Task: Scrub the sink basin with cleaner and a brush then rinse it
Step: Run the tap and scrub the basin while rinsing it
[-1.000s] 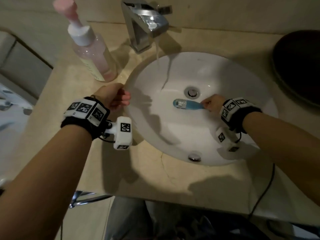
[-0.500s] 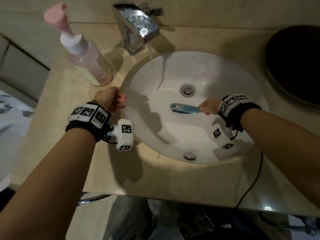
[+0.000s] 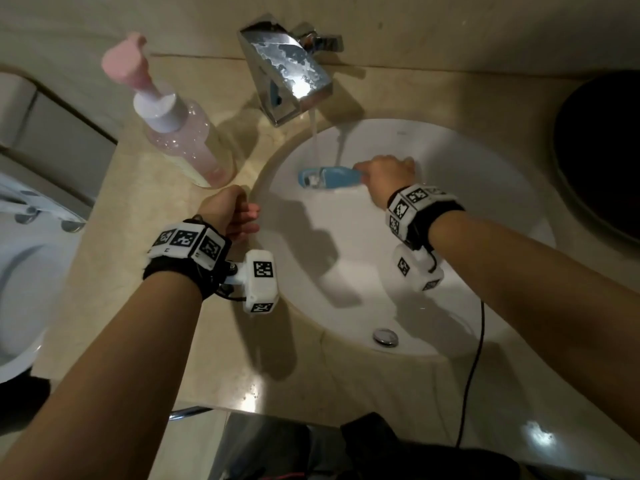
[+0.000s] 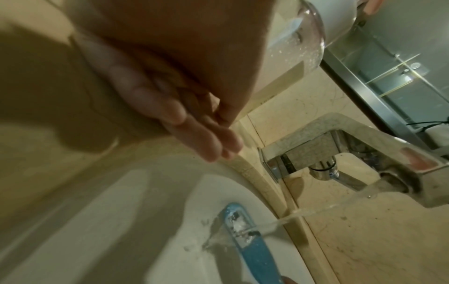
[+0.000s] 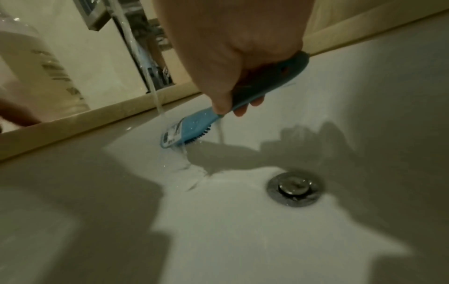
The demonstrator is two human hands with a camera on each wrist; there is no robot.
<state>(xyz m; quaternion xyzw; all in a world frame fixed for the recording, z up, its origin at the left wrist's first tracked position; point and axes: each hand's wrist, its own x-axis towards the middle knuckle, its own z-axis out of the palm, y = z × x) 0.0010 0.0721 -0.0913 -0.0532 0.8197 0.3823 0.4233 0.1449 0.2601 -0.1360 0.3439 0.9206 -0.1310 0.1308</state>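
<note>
In the head view my right hand (image 3: 384, 178) grips the handle of a blue brush (image 3: 325, 177). The brush head sits at the back left of the white basin (image 3: 450, 202), bristles down, under the stream of water (image 3: 314, 140) from the chrome faucet (image 3: 287, 71). The right wrist view shows my fingers (image 5: 243, 109) wrapped round the brush (image 5: 187, 132), with water splashing off it toward the drain (image 5: 295, 189). My left hand (image 3: 235, 216) rests at the basin's left rim and holds nothing, its fingers (image 4: 194, 123) loosely together. The pump bottle of pink cleaner (image 3: 183, 143) stands on the counter beside it.
A dark round object (image 3: 602, 150) sits on the counter at the right. A toilet (image 3: 20, 271) is at the far left, below the counter. A black cable (image 3: 474, 358) runs from my right wrist over the front edge. An overflow hole (image 3: 385, 337) is in the near basin wall.
My right hand has carried the brush from the middle of the basin near the drain back and left, under the running water. My left hand has stayed at the rim.
</note>
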